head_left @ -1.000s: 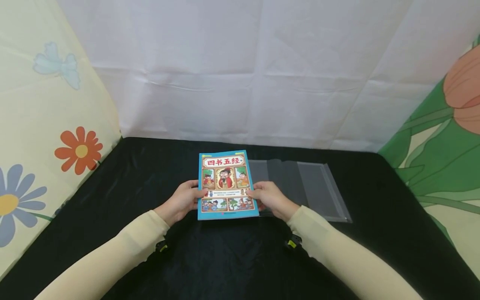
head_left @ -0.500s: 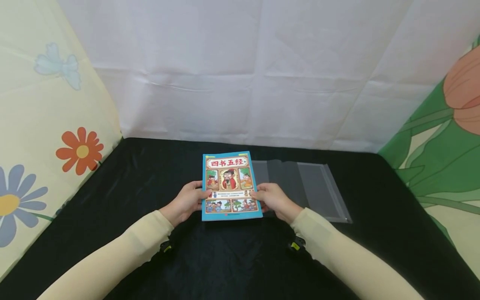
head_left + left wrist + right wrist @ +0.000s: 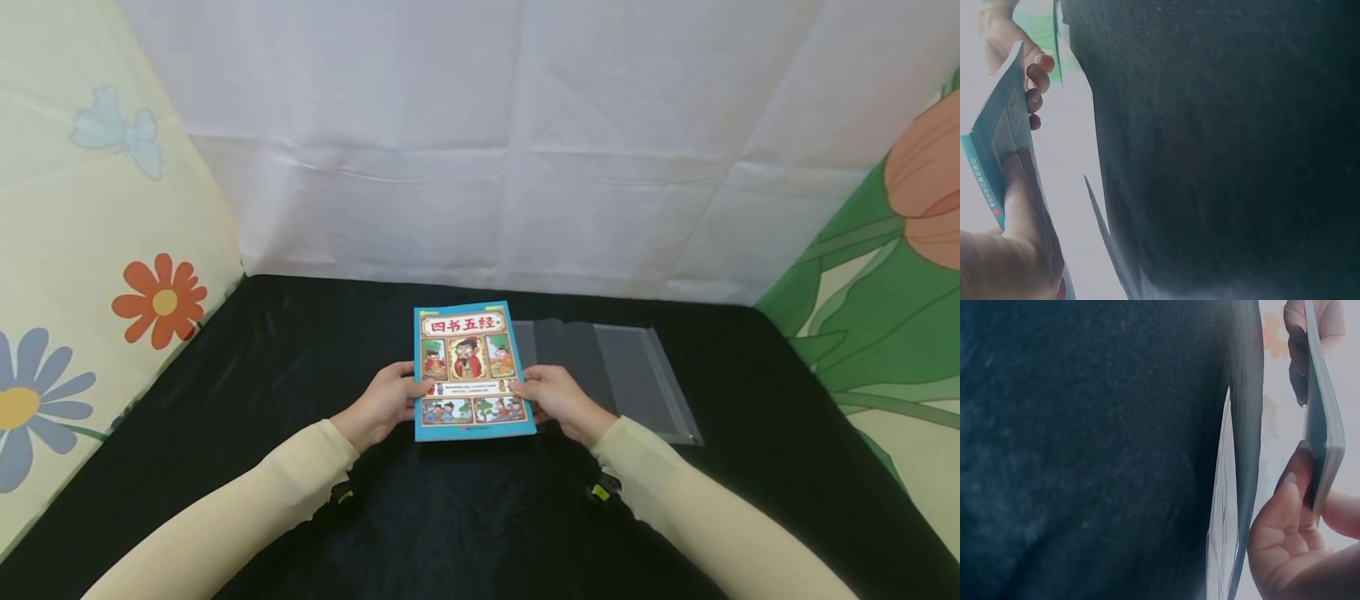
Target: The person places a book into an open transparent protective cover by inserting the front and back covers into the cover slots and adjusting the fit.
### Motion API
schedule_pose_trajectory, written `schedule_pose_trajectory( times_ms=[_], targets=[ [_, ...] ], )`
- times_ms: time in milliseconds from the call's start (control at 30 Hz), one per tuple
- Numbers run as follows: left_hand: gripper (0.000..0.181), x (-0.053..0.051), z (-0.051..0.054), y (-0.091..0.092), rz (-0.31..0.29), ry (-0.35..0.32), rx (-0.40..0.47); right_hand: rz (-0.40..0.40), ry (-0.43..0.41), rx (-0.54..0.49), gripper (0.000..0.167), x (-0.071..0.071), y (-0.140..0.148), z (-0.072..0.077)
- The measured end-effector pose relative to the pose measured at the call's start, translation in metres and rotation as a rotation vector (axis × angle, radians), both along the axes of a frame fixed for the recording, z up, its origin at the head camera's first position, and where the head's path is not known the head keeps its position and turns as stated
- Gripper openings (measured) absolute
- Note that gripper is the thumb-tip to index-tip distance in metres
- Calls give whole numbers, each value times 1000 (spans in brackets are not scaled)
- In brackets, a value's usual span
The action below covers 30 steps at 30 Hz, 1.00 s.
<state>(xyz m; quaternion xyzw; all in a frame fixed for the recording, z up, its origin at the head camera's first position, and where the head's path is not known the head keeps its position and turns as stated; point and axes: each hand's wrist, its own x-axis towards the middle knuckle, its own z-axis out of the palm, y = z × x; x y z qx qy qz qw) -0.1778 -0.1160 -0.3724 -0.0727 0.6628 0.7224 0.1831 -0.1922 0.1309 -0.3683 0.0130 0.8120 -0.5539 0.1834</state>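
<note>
A blue-bordered picture book (image 3: 468, 358) with red Chinese characters on its cover is held up off the black cloth. My left hand (image 3: 381, 406) grips its left edge, thumb on the front cover and fingers behind. On the opposite edge, my right hand (image 3: 564, 402) pinches it the same way. The left wrist view shows the book's back and spine (image 3: 984, 181), with fingers spread under it. In the right wrist view the closed page edge (image 3: 1333, 450) lies between thumb and fingers. Behind the right hand lies a clear plastic book cover (image 3: 645, 375), its left part hidden by the book.
Black cloth (image 3: 322, 333) covers the table. A white curtain (image 3: 465, 150) hangs behind it. Printed flower panels stand at the left (image 3: 161, 300) and the right (image 3: 877, 317). The plastic cover lies flat on the right half of the table.
Both hands have shifted a little to the right together with the book, which hides slightly more of the plastic cover. Their hold on it looks the same.
</note>
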Motion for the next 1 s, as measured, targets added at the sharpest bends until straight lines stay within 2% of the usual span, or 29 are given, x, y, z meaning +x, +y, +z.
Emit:
schedule_pose_trajectory(
  times_ms=[533, 1000],
  targets=[
    [40, 2, -1, 11, 3, 13, 23, -17, 6, 0, 30, 2, 11, 0],
    [40, -1, -1, 23, 6, 19, 40, -24, 17, -19, 34, 6, 22, 7]
  ],
)
